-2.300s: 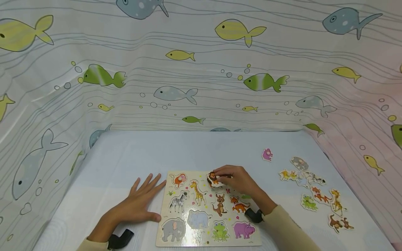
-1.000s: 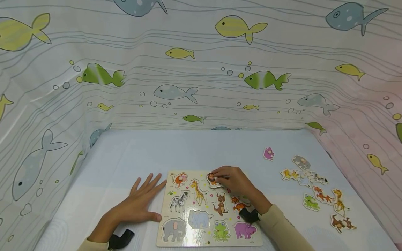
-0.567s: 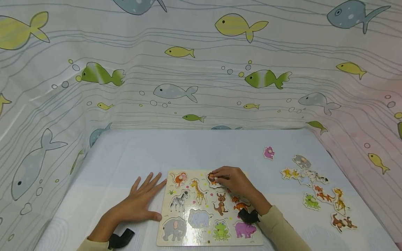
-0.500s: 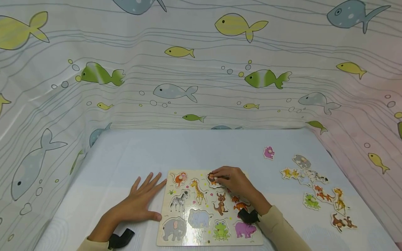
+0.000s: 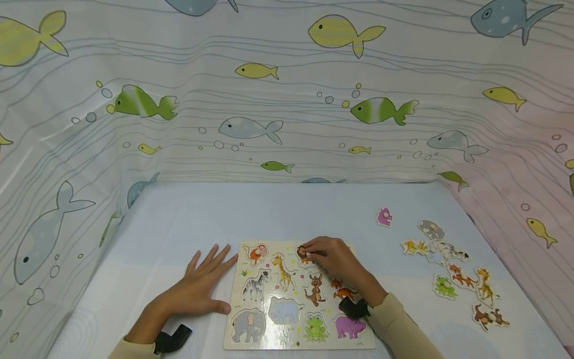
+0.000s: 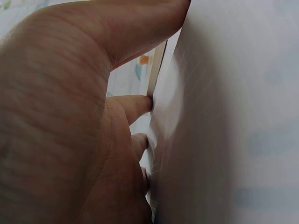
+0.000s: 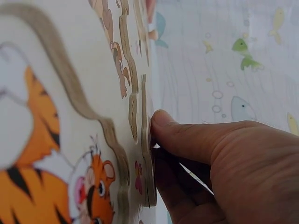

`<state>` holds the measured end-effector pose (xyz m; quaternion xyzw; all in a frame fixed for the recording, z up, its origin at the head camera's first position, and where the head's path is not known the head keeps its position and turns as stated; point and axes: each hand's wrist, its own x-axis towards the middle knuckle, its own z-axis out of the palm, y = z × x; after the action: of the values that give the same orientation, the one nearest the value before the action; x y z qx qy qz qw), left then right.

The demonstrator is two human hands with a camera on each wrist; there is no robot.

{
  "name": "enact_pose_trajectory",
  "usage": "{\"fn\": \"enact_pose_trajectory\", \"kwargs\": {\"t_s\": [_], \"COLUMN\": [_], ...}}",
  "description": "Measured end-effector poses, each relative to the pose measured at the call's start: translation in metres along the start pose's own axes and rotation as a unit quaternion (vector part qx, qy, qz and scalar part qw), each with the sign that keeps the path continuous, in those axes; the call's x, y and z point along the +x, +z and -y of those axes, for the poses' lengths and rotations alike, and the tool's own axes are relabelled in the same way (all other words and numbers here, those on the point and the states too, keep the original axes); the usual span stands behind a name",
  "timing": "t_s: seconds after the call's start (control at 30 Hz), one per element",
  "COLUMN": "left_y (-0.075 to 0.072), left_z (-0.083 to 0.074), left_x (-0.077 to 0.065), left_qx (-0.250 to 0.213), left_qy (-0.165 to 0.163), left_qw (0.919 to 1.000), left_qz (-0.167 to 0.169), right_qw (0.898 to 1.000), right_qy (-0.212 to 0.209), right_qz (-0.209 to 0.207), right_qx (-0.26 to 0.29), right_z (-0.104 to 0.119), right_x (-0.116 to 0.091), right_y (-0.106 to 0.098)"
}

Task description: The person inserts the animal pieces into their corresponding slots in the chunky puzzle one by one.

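A wooden animal puzzle board (image 5: 278, 344) lies on the table, with pictures of a zebra, giraffe, kangaroo and other animals. My right hand (image 5: 334, 257) pinches the lion puzzle piece (image 5: 301, 255) between thumb and fingers at the board's upper right. In the right wrist view, the thumb (image 7: 180, 135) is against the piece, whose wooden edge (image 7: 148, 179) stands a little proud of the board. Part of the lion is hidden behind the fingers. My left hand (image 5: 197, 286) lies flat with spread fingers beside the board, its thumb and index fingertip at the left edge.
Several loose animal pieces lie to the right, among them a frog (image 5: 445, 287), a giraffe (image 5: 484, 286), a tiger (image 5: 462, 276) and an elephant (image 5: 431, 229). A purple hippo piece (image 5: 384, 217) lies apart, farther back. Fish-patterned curtain (image 5: 251, 99) surrounds the table's back and sides.
The lion piece has turned slightly and come into line with its outline on the board while my right hand kept its pinch. My left hand has stayed put. The head view has tilted a little.
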<state>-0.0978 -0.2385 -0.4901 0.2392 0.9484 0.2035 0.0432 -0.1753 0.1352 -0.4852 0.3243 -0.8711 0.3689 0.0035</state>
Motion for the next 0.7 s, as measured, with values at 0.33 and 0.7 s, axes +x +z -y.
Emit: {"fn": "enact_pose_trajectory", "kwargs": {"t_s": [0.33,0.7], "left_y": [-0.0015,-0.002], "left_z": [-0.0019,-0.0027], "left_x": [0.0001,-0.0002], "left_qx": [-0.003,-0.008], "left_qy": [-0.003,-0.005], "left_qw": [1.0,1.0], "left_qz": [-0.002,-0.001], "right_qw": [1.0,1.0], "right_qy": [-0.007,0.006], "right_qz": [-0.005,0.003], "right_qx": [-0.018,-0.026], "right_z": [0.0016,0.0004], "right_x": [0.0003,0.0001], "right_y": [0.0006,-0.0001]}}
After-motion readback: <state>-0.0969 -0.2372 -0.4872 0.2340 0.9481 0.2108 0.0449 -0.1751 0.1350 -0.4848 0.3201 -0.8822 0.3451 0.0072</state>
